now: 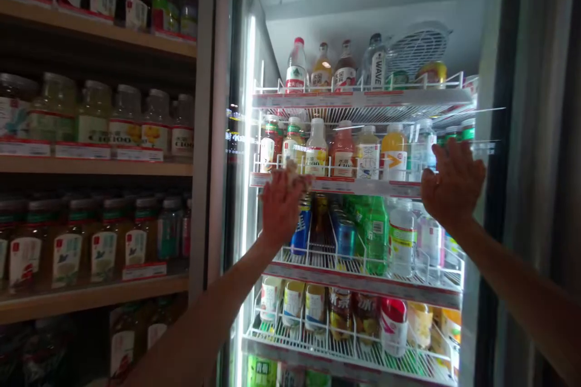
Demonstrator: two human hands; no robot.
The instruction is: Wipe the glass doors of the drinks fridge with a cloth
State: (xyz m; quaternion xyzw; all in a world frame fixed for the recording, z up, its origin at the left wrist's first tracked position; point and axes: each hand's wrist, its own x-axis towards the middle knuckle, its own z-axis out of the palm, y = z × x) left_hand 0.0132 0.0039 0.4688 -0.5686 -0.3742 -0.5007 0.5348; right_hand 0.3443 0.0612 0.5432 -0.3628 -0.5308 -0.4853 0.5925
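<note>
Dim bottle shelves [97,164] flank the cooler's glass door [363,193], where the left hand [279,208] apparently pinches a cloth [296,178] (blurred at the fingertips), best pressed flat, the right hand [455,184] empty, fingers spread.

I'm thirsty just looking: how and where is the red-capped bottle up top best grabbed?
Probably take the red-capped bottle from the front, just below its cap: it stands upright and narrows there, with an orange bottle close on its right. The glass door seems closed, so open that first.
</note>
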